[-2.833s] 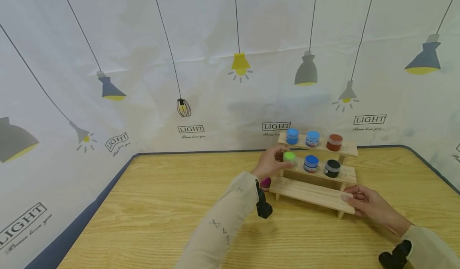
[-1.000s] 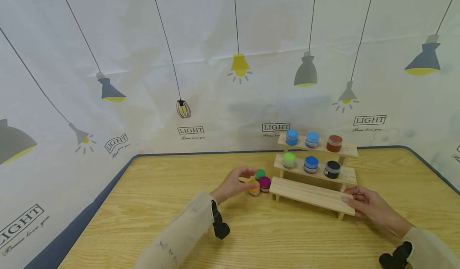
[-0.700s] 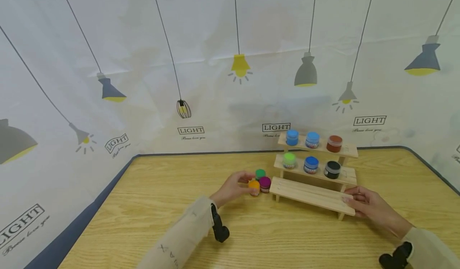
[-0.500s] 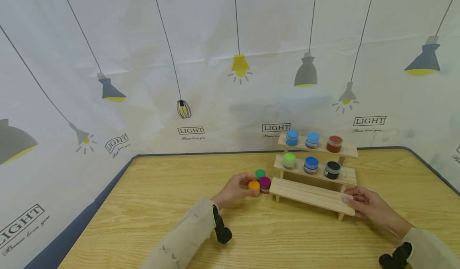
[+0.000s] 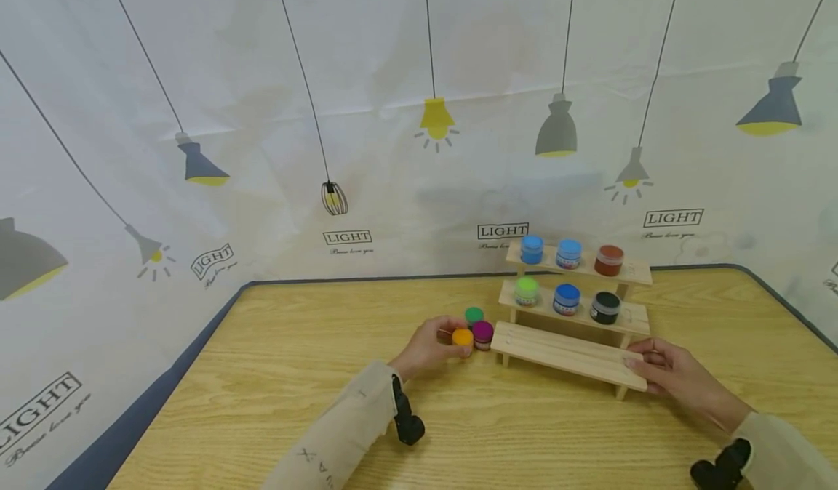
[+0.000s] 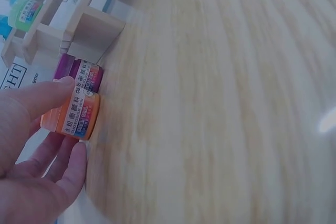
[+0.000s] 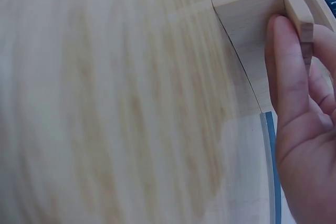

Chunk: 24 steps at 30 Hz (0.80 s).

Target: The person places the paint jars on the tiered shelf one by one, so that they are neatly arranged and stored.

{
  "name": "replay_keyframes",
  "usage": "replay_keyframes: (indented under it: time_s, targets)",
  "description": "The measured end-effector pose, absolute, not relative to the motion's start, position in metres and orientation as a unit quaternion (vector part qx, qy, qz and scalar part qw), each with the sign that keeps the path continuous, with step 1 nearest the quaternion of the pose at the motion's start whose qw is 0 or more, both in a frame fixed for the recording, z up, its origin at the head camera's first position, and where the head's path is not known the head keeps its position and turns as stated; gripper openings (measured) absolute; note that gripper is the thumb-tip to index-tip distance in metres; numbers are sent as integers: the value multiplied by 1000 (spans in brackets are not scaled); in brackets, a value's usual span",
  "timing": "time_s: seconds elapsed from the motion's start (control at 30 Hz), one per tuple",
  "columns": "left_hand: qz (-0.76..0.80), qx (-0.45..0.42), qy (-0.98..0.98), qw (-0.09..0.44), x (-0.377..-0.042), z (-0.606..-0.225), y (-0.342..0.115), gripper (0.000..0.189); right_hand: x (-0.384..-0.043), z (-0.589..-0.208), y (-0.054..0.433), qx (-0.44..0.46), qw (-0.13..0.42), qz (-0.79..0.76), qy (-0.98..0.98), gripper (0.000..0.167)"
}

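My left hand [image 5: 428,346] pinches an orange paint jar [image 5: 462,338] between thumb and fingers, low at the tabletop. In the left wrist view, the orange jar [image 6: 73,113] shows a white label, and the thumb lies along its side. Right beside it stand a purple jar [image 5: 482,334] and a green jar [image 5: 474,317]. My right hand [image 5: 684,379] grips the right end of the lowest step [image 5: 566,353] of a three-step wooden display stand. In the right wrist view, the fingers hold that board's end [image 7: 296,9] next to its leg.
On the middle step [image 5: 628,317] are a lime jar [image 5: 527,291], a blue jar [image 5: 567,299] and a black jar [image 5: 605,307]. Two light-blue jars and a red-brown jar [image 5: 609,259] stand on the top step. Behind the wooden table [image 5: 314,330] hangs a lamp-print cloth [image 5: 380,134].
My left hand has let go of the lime jar on the middle step, moved left and down to the table, and closed on the orange jar. My right hand stays on the stand.
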<state>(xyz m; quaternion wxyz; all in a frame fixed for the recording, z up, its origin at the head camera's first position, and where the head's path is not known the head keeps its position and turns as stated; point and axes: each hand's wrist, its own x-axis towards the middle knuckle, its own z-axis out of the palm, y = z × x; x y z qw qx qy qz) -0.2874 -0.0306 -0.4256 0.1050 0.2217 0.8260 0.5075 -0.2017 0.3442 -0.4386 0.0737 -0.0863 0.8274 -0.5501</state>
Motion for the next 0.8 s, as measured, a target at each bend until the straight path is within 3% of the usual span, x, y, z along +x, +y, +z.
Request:
replay_keyframes:
  time_s: [0.3,0.8]
  targets:
    - [496,207,836,107,-296,-439,-33,31,-200,-437,343,-90,75,-553,825,38]
    - [507,220,822,138,-270,-408,-39,31,-201,-437,343,-75,74,-555,825,37]
